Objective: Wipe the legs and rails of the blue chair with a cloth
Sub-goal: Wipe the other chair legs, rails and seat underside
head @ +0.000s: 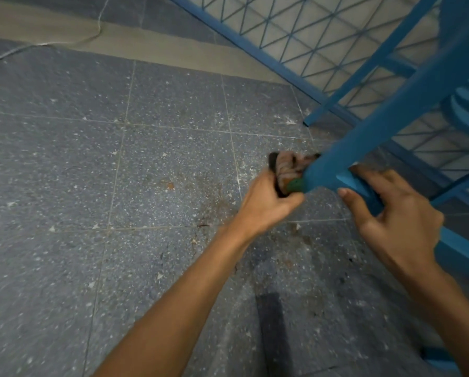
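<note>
The blue chair (391, 118) filled the view from one o'clock down to four, its nearest leg (358, 148) slanting toward the centre and ending just right of the middle. There the left hand (266, 202) was closed round a bunched, brownish cloth (287, 167) and pressed it against the foot of that leg, reaching in from seven o'clock. The wad sat at the leg's nine o'clock side, likely so the fabric could wrap the end where floor dirt collects. A green patch showed at the very tip; whether it was cloth or a leg cap could not be told. The right hand (396, 216), at about four o'clock, gripped the low rail (456, 251) that joins this leg, fingers curled over it and thumb on the near face. That was probably a bracing hold, steadying the frame against the push of the wiping. A second leg (364, 69) ran up toward one o'clock, in front of a blue mesh grille (295, 36). The speckled tile floor (119, 159) looked stained and gritty below the hands, and a pale cord (37, 46) lay at ten o'clock, well apart from the work. The job seemed to be at the leg's lowest part, with rails to follow.
</note>
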Motion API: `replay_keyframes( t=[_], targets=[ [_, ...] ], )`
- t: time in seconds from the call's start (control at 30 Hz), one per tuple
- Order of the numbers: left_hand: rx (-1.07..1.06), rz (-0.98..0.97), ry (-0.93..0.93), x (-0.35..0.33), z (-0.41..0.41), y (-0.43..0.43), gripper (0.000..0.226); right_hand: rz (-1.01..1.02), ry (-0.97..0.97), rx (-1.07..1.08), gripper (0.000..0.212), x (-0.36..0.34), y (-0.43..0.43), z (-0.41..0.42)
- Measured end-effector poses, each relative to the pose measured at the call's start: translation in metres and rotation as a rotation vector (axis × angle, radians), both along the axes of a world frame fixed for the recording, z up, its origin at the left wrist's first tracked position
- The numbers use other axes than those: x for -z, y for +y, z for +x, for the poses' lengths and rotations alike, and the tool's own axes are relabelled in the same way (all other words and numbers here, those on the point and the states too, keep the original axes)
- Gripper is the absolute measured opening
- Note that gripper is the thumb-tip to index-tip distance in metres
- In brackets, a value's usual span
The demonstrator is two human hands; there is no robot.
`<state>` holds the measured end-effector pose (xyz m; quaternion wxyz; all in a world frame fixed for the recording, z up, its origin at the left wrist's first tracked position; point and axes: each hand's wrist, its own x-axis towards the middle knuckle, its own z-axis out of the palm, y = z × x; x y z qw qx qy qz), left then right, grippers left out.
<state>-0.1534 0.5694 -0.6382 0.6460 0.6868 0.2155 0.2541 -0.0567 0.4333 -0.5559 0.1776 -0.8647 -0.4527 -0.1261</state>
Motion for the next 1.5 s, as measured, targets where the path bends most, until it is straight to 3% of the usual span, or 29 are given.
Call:
replay_keyframes(
  t=[0.1,0.2,0.27,0.33,0.5,0.6,0.73,0.83,0.9,1.0,1.07,1.17,1.27,1.4,1.5],
  targets=[
    [0.017,-0.086,0.248,0.055,-0.009,0.013,0.041,0.018,-0.045,0.005,0.045,0.005,0.001,0.002],
    [0.033,-0.107,0.493,0.093,-0.013,0.031,0.032,0.031,-0.084,0.003,0.045,0.008,0.002,0.002],
    [0.064,-0.088,0.545,0.096,-0.01,0.037,0.028,0.039,-0.096,0.013,0.044,0.009,0.003,0.002],
    [0.113,-0.081,0.498,0.076,-0.007,0.04,0.027,0.033,-0.111,0.021,0.043,0.01,0.004,0.002],
    [0.263,-0.038,0.173,-0.022,0.004,0.037,0.034,0.016,-0.106,0.031,0.045,0.009,0.005,0.001],
    [0.19,-0.035,-0.021,-0.069,0.01,0.025,0.024,0.02,-0.093,0.052,0.043,0.008,0.005,-0.001],
    [-0.092,-0.086,-0.236,-0.035,0.015,-0.011,0.028,0.007,-0.097,0.042,0.045,0.008,0.006,0.0],
    [-0.15,-0.134,-0.153,0.013,0.008,-0.015,0.045,0.009,-0.094,0.033,0.043,0.009,0.005,0.002],
    [-0.075,-0.14,0.057,0.05,-0.002,0.001,0.052,0.015,-0.098,0.034,0.041,0.009,0.006,0.001],
    [-0.057,-0.177,0.386,0.092,-0.009,0.017,0.039,0.021,-0.11,0.041,0.042,0.008,0.006,-0.001],
    [-0.221,-0.253,0.519,0.096,-0.004,0.01,0.027,0.02,-0.105,0.041,0.041,0.008,0.007,-0.001],
    [-0.47,-0.351,0.438,0.08,0.005,-0.021,0.019,0.019,-0.101,0.043,0.04,0.008,0.006,-0.001],
    [-0.489,-0.417,0.197,0.054,0.013,-0.049,0.022,0.014,-0.111,0.047,0.04,0.008,0.006,-0.001],
    [-0.468,-0.238,0.001,0.047,0.008,-0.062,0.055,0.004,-0.066,0.057,0.042,0.007,0.006,-0.002],
    [-0.502,-0.28,0.145,0.09,0.004,-0.053,0.063,0.015,-0.078,0.065,0.042,0.007,0.006,-0.002]
  ],
)
